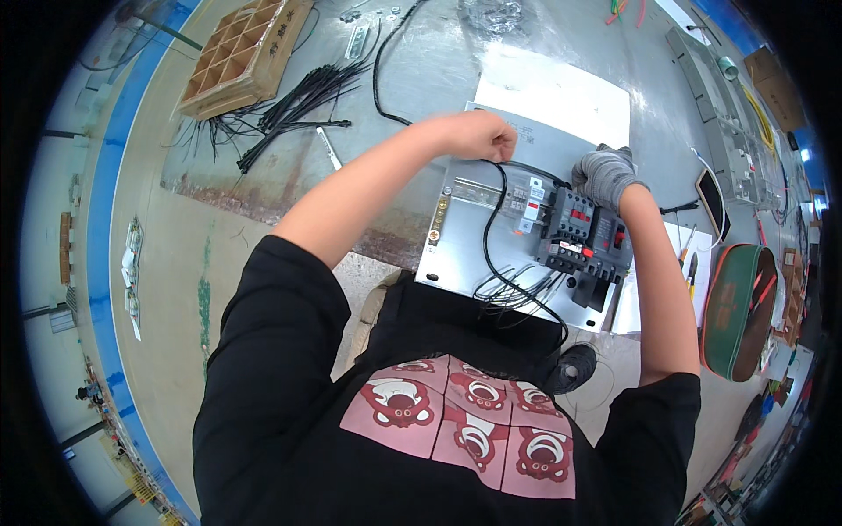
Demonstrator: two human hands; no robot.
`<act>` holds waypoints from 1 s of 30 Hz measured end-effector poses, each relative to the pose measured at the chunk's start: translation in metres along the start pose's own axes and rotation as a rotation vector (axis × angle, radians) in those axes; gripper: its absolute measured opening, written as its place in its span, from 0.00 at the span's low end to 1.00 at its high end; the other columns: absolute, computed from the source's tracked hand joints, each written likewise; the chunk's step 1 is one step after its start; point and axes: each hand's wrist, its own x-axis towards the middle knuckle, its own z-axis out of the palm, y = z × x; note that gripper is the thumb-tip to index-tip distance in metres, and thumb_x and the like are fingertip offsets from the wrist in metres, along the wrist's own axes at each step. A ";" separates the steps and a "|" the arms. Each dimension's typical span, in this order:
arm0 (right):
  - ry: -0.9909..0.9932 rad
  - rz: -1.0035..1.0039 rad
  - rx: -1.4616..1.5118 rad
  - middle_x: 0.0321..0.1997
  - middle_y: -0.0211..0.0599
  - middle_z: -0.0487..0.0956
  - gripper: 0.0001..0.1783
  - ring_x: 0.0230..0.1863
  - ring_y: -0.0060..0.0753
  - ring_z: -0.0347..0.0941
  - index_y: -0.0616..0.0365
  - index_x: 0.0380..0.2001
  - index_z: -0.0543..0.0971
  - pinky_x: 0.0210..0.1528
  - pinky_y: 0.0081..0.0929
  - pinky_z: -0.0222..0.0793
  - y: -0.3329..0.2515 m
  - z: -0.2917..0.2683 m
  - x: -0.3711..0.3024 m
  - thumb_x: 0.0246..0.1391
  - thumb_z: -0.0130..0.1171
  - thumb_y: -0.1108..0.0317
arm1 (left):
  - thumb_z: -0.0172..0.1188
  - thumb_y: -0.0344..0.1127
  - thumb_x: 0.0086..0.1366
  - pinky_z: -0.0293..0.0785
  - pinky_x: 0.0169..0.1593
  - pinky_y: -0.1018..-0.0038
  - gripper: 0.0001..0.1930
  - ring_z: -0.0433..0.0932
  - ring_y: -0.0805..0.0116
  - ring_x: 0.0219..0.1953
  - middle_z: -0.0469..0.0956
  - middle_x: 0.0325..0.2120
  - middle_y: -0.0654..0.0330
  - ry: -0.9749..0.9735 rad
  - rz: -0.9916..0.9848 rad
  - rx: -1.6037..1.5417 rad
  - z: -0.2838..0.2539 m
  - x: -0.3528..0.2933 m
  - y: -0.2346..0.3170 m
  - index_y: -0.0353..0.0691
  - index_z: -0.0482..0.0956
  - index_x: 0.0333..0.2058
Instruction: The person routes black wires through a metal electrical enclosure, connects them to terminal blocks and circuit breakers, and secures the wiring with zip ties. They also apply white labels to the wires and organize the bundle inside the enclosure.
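My left hand [482, 137] is bare and closed, above the far left part of a metal mounting plate [458, 245]. At its fingertips a black cable [488, 230] bends and hangs down across the plate past the near edge. My right hand [605, 174] wears a grey glove. Its fingers are curled at the far side of the dark grey breakers and contactor [574, 215]; what they grip, if anything, is hidden. Between the hands, a black length of cable runs toward the glove. A small white-grey breaker [533, 203] sits left of the contactor, and thin black wires [526, 294] spread below.
Black cable ties [298, 110] and a compartmented wooden box [250, 53] lie at the far left, with a white marker [329, 147] nearby. White paper [553, 88] lies beyond the plate. On the right are a phone [712, 206], screwdrivers [691, 272] and a green tool bag [735, 311].
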 end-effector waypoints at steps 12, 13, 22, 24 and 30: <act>-0.047 -0.059 0.066 0.33 0.40 0.82 0.09 0.40 0.42 0.78 0.47 0.31 0.84 0.48 0.39 0.68 0.001 0.000 0.006 0.43 0.61 0.65 | 0.61 0.28 0.56 0.72 0.42 0.65 0.08 0.76 0.58 0.39 0.76 0.33 0.58 0.272 0.028 0.056 0.031 -0.055 -0.017 0.40 0.77 0.36; -0.039 -0.056 0.064 0.33 0.41 0.82 0.09 0.39 0.42 0.78 0.48 0.31 0.84 0.48 0.39 0.69 0.001 0.000 0.006 0.43 0.61 0.66 | 0.61 0.29 0.56 0.72 0.42 0.65 0.07 0.76 0.57 0.40 0.75 0.34 0.58 0.284 0.015 0.073 0.033 -0.056 -0.015 0.41 0.77 0.36; -0.082 -0.078 0.071 0.32 0.45 0.81 0.10 0.37 0.46 0.78 0.52 0.30 0.84 0.45 0.35 0.71 -0.002 -0.003 0.007 0.40 0.63 0.69 | 0.62 0.32 0.55 0.65 0.46 0.66 0.03 0.71 0.62 0.42 0.73 0.30 0.64 0.582 0.066 0.310 0.045 -0.087 -0.019 0.46 0.77 0.29; -0.048 -0.094 0.112 0.31 0.43 0.81 0.09 0.37 0.44 0.78 0.52 0.29 0.83 0.44 0.34 0.72 0.000 0.001 0.009 0.41 0.60 0.72 | 0.62 0.32 0.54 0.62 0.47 0.67 0.03 0.70 0.64 0.42 0.72 0.30 0.65 0.637 0.075 0.332 0.053 -0.089 -0.022 0.46 0.76 0.28; 0.262 -0.027 0.006 0.33 0.47 0.80 0.11 0.37 0.47 0.78 0.56 0.34 0.81 0.45 0.35 0.72 -0.041 -0.029 0.002 0.43 0.59 0.73 | 0.62 0.32 0.54 0.60 0.47 0.68 0.04 0.69 0.65 0.43 0.71 0.31 0.65 0.666 0.100 0.398 0.055 -0.087 -0.026 0.45 0.76 0.29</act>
